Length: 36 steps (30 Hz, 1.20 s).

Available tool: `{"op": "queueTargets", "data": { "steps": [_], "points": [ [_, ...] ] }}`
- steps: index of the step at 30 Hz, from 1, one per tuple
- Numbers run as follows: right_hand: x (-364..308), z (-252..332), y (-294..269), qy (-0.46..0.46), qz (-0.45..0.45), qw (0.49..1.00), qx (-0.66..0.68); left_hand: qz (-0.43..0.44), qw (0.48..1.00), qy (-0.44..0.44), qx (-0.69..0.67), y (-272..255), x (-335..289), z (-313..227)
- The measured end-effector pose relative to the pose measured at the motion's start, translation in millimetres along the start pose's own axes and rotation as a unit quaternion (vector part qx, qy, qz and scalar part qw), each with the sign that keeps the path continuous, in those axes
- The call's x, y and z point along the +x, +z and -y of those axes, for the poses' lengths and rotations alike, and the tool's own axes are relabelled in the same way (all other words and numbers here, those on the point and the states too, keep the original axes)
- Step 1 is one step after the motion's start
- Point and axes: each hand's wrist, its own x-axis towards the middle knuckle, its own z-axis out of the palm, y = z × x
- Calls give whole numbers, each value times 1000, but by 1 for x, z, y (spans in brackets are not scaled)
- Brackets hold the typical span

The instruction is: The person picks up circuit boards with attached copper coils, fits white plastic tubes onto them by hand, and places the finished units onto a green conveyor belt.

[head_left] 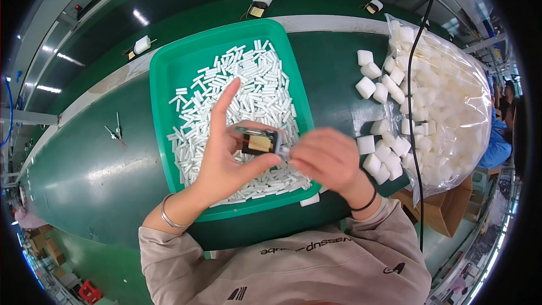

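My left hand [224,155] grips a small black assembly [260,143] with a yellow patch on its face and thin red wires at one side. Its thumb lies along the lower edge, and the index finger points up and away. At the assembly's right end, my right hand [326,157] has its fingers drawn together around something small; motion blur and the fingers hide what it is. Both hands are over a green tray [162,87] heaped with short white rods [248,73].
Right of the tray lie loose white foam blocks [366,88] beside a clear plastic bag [451,113] full of them. A black cable [415,51] hangs in front of the bag. Similar assemblies with white caps [262,0] stand along the far strip. Small metal pieces [117,130] lie at left.
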Motion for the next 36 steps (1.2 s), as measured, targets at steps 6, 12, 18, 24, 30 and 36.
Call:
{"op": "queueTargets", "data": {
  "steps": [6,12,18,24,30,36],
  "points": [
    [11,-63,-54,273,9,871,-409,-76,996,-1,-46,-9,9,0],
    [-14,-87,-62,346,164,773,-505,-60,997,-16,-42,-10,11,0],
    [-15,-69,-48,347,113,876,-314,-80,993,-32,-76,-10,10,1],
    [-2,-8,-8,418,-18,863,282,-70,992,-10,-100,-5,3,-5],
    [8,21,13,394,-76,771,495,-17,987,152,46,-9,-1,7],
    [-4,21,15,358,-94,812,452,-20,989,132,61,-6,0,6]
  ]
}}
